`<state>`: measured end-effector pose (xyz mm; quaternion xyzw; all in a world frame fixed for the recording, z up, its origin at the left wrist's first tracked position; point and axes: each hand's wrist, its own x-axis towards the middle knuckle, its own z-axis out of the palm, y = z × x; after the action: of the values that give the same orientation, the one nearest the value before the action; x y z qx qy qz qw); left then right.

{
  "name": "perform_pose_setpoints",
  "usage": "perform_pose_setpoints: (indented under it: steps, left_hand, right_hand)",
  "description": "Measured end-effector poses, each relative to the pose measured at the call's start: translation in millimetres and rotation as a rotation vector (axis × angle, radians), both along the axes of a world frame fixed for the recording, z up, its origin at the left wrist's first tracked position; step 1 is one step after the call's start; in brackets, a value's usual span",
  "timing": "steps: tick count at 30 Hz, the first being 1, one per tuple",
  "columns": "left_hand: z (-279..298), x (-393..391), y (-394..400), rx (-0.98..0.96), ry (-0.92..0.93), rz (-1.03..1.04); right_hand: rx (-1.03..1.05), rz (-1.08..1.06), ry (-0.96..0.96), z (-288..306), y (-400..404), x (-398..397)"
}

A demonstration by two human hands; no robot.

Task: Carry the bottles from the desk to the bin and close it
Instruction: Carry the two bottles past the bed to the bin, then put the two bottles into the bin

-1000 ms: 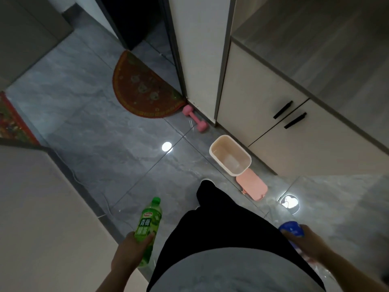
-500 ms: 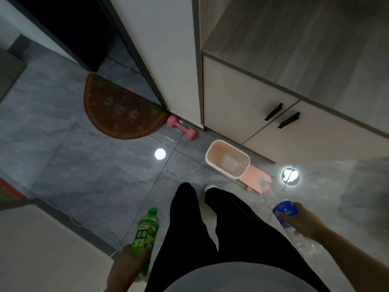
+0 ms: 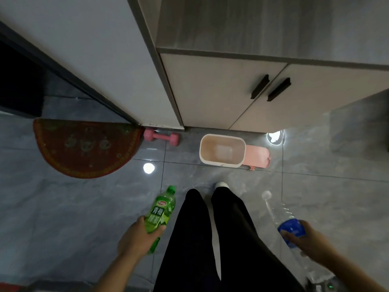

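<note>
Left hand (image 3: 137,239) grips green bottle (image 3: 161,213), right hand (image 3: 311,243) grips clear bottle (image 3: 283,218), both short of the bin (image 3: 222,137). Bin now sits nearer and more central than 0.5 s ago. Count: two bottles, one bin, lid (image 3: 257,155) open beside it, one dumbbell (image 3: 161,137) left of bin.

Glossy grey floor tiles (image 3: 63,207) reflect ceiling lights before a pale cabinet (image 3: 221,91) with two black handles (image 3: 270,88), a red half-round mat (image 3: 84,146) lying to its left beside a dark doorway (image 3: 19,81).
</note>
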<state>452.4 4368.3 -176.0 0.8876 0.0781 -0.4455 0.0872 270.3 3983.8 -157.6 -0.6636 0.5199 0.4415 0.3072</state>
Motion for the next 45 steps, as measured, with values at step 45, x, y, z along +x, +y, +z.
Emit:
perform_pose_setpoints:
  steps: [45]
  left_hand:
    - [-366.1,124.6,-210.4,-0.341,-0.38,-0.475]
  right_hand:
    - [-0.016,0.218,-0.528,-317.3,-17.2,150.0]
